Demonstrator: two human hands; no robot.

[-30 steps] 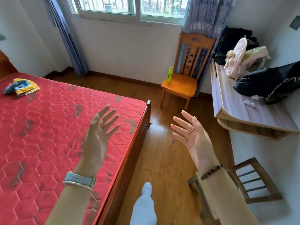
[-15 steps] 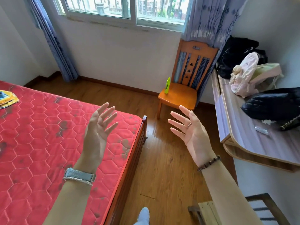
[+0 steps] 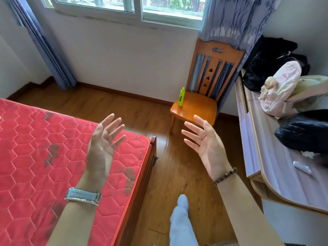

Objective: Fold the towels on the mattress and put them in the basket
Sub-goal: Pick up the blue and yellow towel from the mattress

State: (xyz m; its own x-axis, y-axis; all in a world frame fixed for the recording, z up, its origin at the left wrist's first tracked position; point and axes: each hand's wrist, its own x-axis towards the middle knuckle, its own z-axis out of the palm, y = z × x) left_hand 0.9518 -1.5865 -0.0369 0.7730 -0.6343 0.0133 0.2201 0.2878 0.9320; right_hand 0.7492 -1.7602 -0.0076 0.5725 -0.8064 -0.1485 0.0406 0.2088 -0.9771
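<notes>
Wood-floored bedroom: the red quilted mattress (image 3: 35,157) lies on its bed frame (image 3: 142,183). We hold our left hand (image 3: 102,144) over the mattress and our right hand (image 3: 207,146) beside it, both hands spread, palms up, gripping nothing.

A wooden chair (image 3: 204,105) stands against the wall below the window (image 3: 124,5), with a green bottle (image 3: 181,96) upright on its seat. Beside it, a desk (image 3: 276,171) carries a pink backpack (image 3: 282,89), a black bag (image 3: 266,59), a dark quilted bag (image 3: 305,134) and a small white tube (image 3: 301,167). Blue curtains (image 3: 46,50) hang at both sides.
</notes>
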